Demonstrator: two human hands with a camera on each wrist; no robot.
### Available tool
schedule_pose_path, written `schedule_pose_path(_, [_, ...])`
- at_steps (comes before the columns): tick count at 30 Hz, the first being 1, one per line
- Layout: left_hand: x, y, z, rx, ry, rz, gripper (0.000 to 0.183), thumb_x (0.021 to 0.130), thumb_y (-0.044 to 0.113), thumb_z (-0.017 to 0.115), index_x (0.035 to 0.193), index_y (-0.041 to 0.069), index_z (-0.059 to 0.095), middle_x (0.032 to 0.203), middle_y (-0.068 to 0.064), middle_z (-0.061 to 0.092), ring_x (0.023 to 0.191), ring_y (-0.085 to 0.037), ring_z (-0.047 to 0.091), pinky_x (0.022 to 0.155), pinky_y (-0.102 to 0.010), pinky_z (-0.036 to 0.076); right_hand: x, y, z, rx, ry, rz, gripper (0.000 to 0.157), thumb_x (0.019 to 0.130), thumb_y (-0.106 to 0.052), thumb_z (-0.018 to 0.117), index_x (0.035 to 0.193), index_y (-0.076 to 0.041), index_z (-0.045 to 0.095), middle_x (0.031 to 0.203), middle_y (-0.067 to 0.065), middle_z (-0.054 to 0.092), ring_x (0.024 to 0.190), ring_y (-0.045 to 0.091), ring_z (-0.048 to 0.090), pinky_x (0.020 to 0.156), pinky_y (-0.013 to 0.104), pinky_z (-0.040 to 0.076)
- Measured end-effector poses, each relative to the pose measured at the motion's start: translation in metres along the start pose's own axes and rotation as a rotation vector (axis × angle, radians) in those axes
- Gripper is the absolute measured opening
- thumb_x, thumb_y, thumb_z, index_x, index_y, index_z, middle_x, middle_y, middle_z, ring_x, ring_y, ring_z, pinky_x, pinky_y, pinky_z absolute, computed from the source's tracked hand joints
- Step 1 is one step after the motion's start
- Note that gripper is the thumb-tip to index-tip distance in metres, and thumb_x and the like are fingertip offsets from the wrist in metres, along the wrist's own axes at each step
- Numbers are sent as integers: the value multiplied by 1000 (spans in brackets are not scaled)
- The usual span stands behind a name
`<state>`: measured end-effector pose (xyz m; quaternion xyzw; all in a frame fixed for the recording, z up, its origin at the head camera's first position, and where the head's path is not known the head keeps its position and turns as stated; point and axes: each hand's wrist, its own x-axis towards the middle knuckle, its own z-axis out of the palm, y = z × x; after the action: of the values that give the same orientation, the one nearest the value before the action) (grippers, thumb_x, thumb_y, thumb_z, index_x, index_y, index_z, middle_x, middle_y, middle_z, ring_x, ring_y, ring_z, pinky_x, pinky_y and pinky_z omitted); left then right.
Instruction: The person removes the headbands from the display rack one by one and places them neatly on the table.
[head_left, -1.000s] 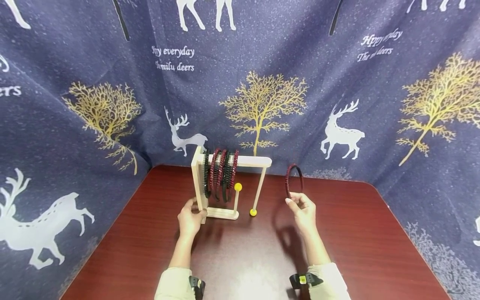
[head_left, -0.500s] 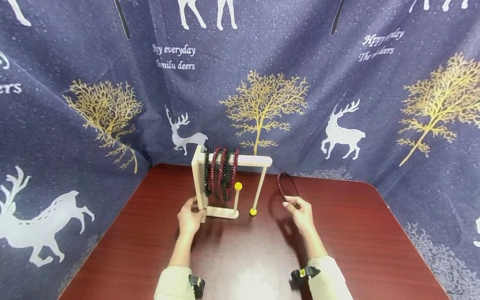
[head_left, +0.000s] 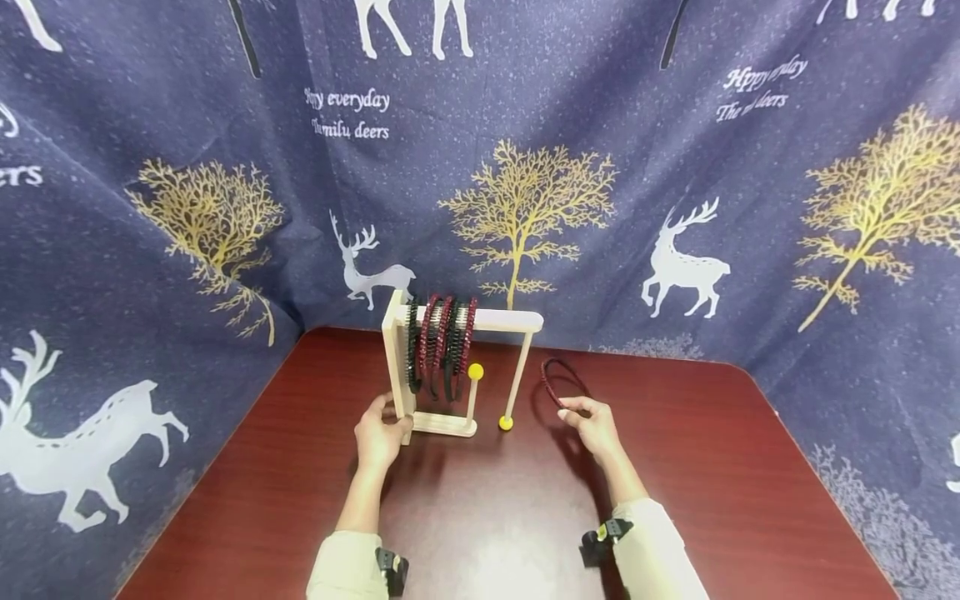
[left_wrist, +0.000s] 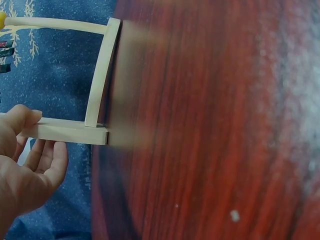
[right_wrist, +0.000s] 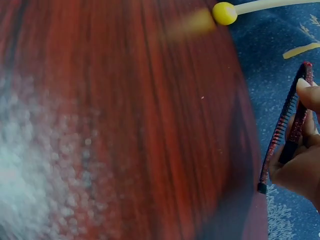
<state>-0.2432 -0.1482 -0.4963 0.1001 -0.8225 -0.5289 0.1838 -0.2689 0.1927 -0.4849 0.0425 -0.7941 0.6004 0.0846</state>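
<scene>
A pale wooden rack [head_left: 444, 425] stands on the table, and several black and dark red headbands [head_left: 442, 346] hang side by side from its top bar. My left hand [head_left: 378, 435] grips the rack's upright post low on its left side; in the left wrist view the thumb lies on one face of the post and the fingers behind it. To the right of the rack, my right hand [head_left: 596, 427] pinches a dark red headband [head_left: 550, 386], which tilts to the left. The right wrist view shows small teeth along this headband [right_wrist: 276, 137].
A thin rod runs down from the bar's right end to a yellow ball [head_left: 506, 423]. A second yellow ball [head_left: 476, 372] tops a short peg on the base. Behind the red-brown wooden table [head_left: 675, 467] hangs a blue cloth [head_left: 480, 108] printed with deer and trees.
My right hand has moved slightly left, and its headband has tipped from nearly upright to leaning left and lower. The left hand and the rack have stayed in place.
</scene>
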Motion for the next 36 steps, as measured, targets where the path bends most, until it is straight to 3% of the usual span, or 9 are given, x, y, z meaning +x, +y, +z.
schedule_pose_path(6, [1, 0, -1, -10, -6, -9, 48, 71, 5, 69, 118, 6, 60, 92, -12, 68, 82, -25, 66, 70, -40, 51, 11, 25, 1, -29, -50, 47, 24, 78, 1, 69, 101, 5, 68, 99, 17, 67, 97, 21, 56, 81, 27, 41])
schedule_pose_path(15, [-1, 2, -4, -6, -5, -2, 48, 72, 6, 69, 119, 4, 60, 92, -12, 68, 82, -26, 66, 72, -42, 51, 19, 44, 5, -22, -68, 106, 26, 77, 1, 69, 102, 5, 67, 84, 13, 66, 57, 18, 55, 49, 29, 46])
schedule_pose_path(22, [1, 1, -1, -4, -19, -3, 46, 72, 6, 69, 117, 5, 60, 92, -12, 67, 83, -27, 66, 70, -41, 51, 23, 49, 4, -47, -58, 108, 23, 75, 5, 66, 98, 7, 67, 85, 14, 67, 60, 13, 54, 51, 26, 43])
schedule_pose_path(28, [1, 0, 0, 5, -6, -5, 45, 72, 6, 69, 116, 5, 62, 90, -10, 68, 80, -25, 65, 70, -42, 51, 26, 49, 5, -29, -100, 131, 27, 76, 9, 63, 103, 10, 64, 82, 18, 65, 55, 16, 54, 47, 27, 43])
schedule_pose_path(36, [-1, 1, 2, 40, 25, -20, 45, 71, 7, 71, 115, 3, 62, 87, -11, 69, 81, -29, 65, 77, -46, 47, 27, 48, 3, -22, -70, 150, 29, 76, 5, 66, 105, 8, 64, 83, 14, 66, 68, 13, 61, 52, 26, 47])
